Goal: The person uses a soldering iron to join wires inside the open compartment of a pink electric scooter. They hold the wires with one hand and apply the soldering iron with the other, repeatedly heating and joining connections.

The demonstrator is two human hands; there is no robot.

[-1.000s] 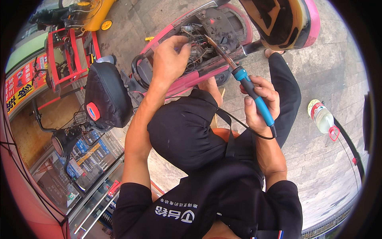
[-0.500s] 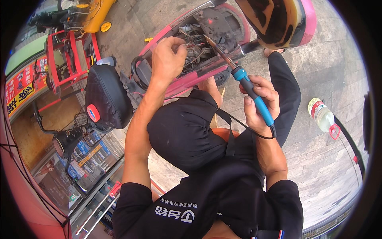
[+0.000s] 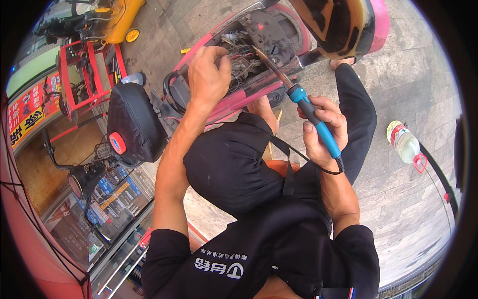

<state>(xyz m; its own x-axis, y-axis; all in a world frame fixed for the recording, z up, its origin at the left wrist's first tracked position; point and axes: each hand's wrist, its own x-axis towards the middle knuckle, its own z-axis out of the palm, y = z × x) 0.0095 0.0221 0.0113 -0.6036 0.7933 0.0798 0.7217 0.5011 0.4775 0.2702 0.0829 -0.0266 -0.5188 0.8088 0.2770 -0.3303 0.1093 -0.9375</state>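
Observation:
In my right hand is a soldering iron with a teal and dark grey handle, and its black cord loops back toward my lap. The iron points up and left, its long metal tip over a nest of loose wires in the opened body of a pink electric scooter. My left hand is at the left side of these wires, thumb and fingers pinched together. What that pinch holds, if anything, is hidden by the fingers. Whether the tip touches a wire cannot be made out.
The scooter's dark seat is at the upper right. On the left stand a black padded saddle, a red metal frame and a yellow tank with wheels. A clear plastic bottle rests on the paving to the right.
The soldering iron and my right hand have shifted very slightly left in the picture. My left hand keeps its pinch at nearly the same spot.

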